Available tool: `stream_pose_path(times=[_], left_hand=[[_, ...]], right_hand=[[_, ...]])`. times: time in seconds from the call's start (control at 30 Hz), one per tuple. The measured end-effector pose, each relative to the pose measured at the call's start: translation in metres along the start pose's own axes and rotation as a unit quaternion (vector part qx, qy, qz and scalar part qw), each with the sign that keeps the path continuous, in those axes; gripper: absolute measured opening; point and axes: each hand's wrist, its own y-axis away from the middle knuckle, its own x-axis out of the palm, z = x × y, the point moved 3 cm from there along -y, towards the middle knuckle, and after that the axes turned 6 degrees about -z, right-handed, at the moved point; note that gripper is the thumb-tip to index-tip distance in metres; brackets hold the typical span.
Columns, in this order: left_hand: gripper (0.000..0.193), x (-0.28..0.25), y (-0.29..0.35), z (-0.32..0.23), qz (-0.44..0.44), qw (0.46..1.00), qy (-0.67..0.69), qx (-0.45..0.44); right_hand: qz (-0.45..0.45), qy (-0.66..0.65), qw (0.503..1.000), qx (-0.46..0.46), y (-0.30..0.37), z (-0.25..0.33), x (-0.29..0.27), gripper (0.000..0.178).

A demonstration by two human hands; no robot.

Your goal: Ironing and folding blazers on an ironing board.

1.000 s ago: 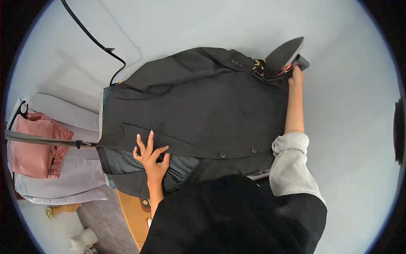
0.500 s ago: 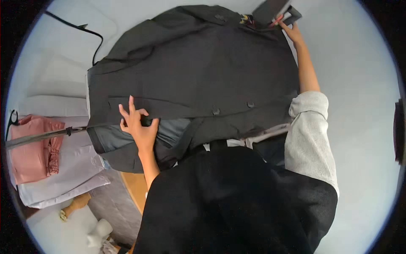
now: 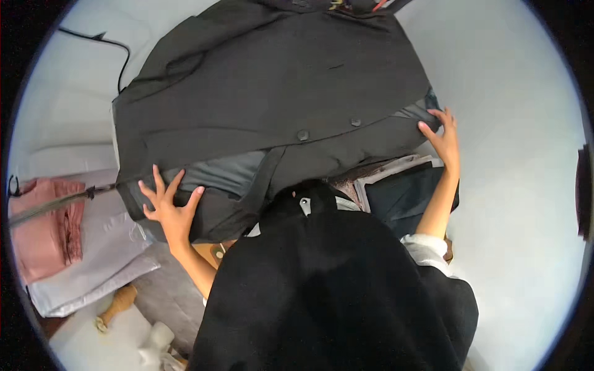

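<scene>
A dark grey suit jacket (image 3: 272,80) lies spread in front of me, with two buttons along its near front edge. Grey lining (image 3: 226,172) shows at the near left, and a smaller patch shows at the right hem. My left hand (image 3: 170,207) rests at the jacket's lower left, fingers spread over the fabric and lining. At the right hem, my right hand (image 3: 447,142) touches the jacket, its thumb and fingers apart. A dark grey object with a red part (image 3: 382,5) is cut off at the top edge; its kind cannot be made out.
Folded pink clothing (image 3: 46,229) lies on pale wrapped fabric (image 3: 108,247) at the left. A strap-like bar (image 3: 55,207) crosses there, and a black cable (image 3: 127,59) hangs above. Dark folded cloth (image 3: 405,198) lies near my right forearm. White mannequin-like forms (image 3: 158,343) stand at the lower left.
My right hand has let go of the grey object at the top right and come down to the jacket's right hem. Lining now shows there. My left fingers have spread wider.
</scene>
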Motion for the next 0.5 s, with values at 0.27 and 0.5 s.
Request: stream_pose_path(times=[0.27, 0.5], left_hand=[[0.039, 0.010, 0.009, 0.013, -0.057, 0.994, 0.090, 0.039], [0.026, -0.002, 0.013, 0.006, -0.077, 0.984, 0.141, 0.080]], right_hand=[[-0.121, -0.095, 0.987, 0.036, 0.018, 0.003, 0.016, 0.052], [-0.168, -0.116, 0.979, 0.018, 0.012, -0.010, 0.026, 0.035]])
